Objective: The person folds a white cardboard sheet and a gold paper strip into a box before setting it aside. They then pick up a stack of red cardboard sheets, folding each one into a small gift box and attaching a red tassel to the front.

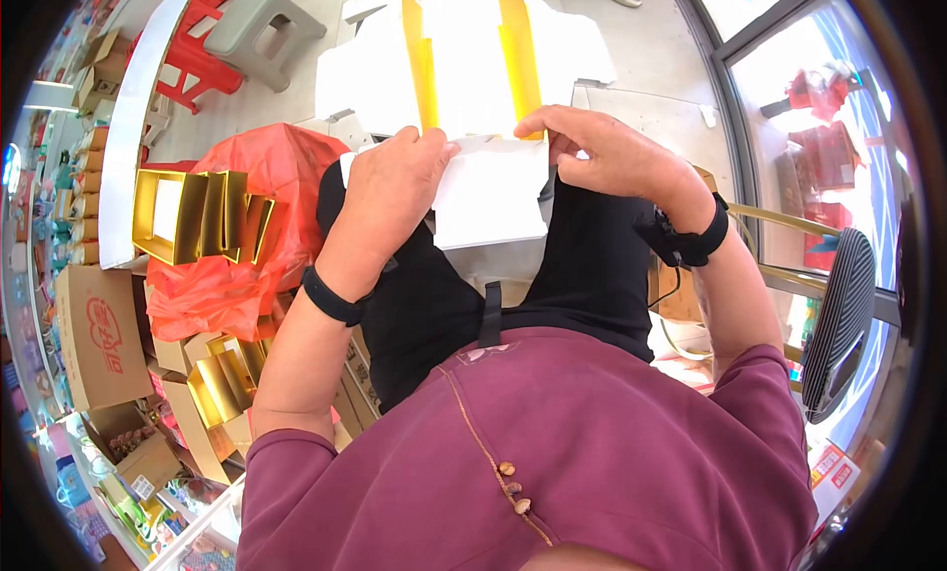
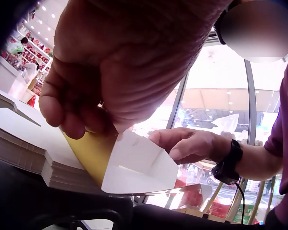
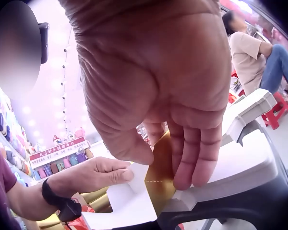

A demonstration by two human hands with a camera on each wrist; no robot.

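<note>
A card box blank, white on its inner face with gold side walls, lies over the knees; its near white flap [image 1: 488, 206] hangs toward the body. The left hand [image 1: 395, 181] pinches the near left corner, thumb on the white face and fingers curled over the gold wall [image 2: 91, 155]. At the near right corner, the right hand [image 1: 617, 152] holds the other gold wall [image 3: 162, 175] between thumb and fingers. Both gold walls stand partly folded up. Beneath lies a thick stack of flat white blanks [image 2: 62, 177], partly covered by the one in hand.
To the left, finished gold boxes [image 1: 163, 211] sit on a red plastic bag [image 1: 286, 162]. Cardboard cartons [image 1: 104, 334] and more gold boxes [image 1: 222, 379] stand lower left. Grey [image 1: 264, 34] and red stools are behind; a striped chair back [image 1: 838, 324] stands right, near glass doors.
</note>
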